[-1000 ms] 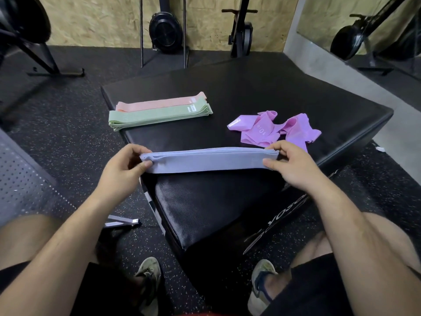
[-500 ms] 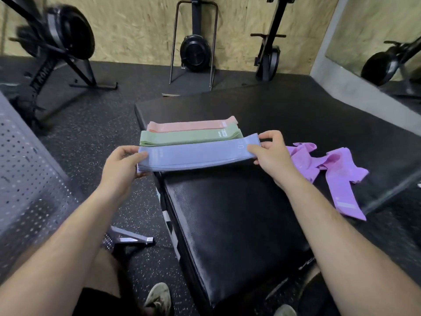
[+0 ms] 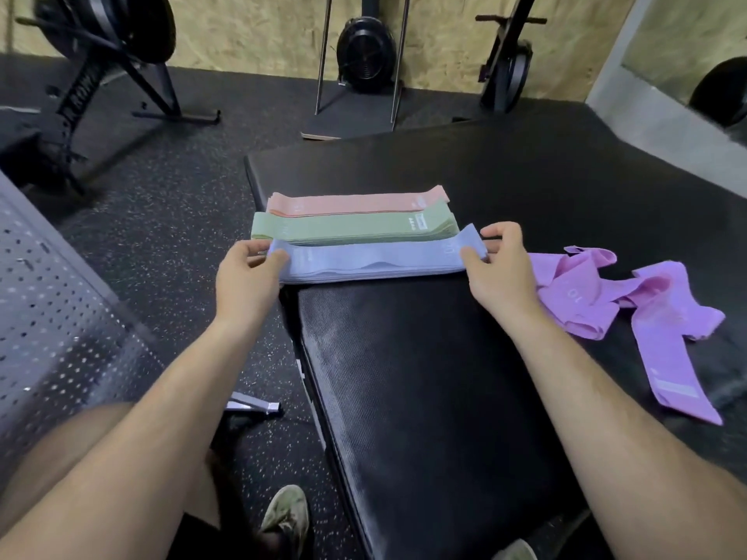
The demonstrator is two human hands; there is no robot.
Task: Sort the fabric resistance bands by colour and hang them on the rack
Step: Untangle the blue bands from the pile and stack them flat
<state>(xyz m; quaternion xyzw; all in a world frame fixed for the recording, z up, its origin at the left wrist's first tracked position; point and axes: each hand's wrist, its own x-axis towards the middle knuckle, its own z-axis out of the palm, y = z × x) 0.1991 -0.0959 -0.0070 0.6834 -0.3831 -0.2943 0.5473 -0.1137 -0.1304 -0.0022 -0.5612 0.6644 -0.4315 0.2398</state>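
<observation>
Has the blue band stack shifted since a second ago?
Yes: the blue band stack moved farther back on the black pad, and now lies right beside the unmoved green stack.

Gym; rowing machine (image 3: 366,46), speckled rubber floor (image 3: 178,187)

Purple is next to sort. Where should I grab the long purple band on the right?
Best pinch the long purple band at its near, labelled end, from above on the right: that end lies flat and free on the pad, while the far end runs into the crumpled purple heap.
</observation>
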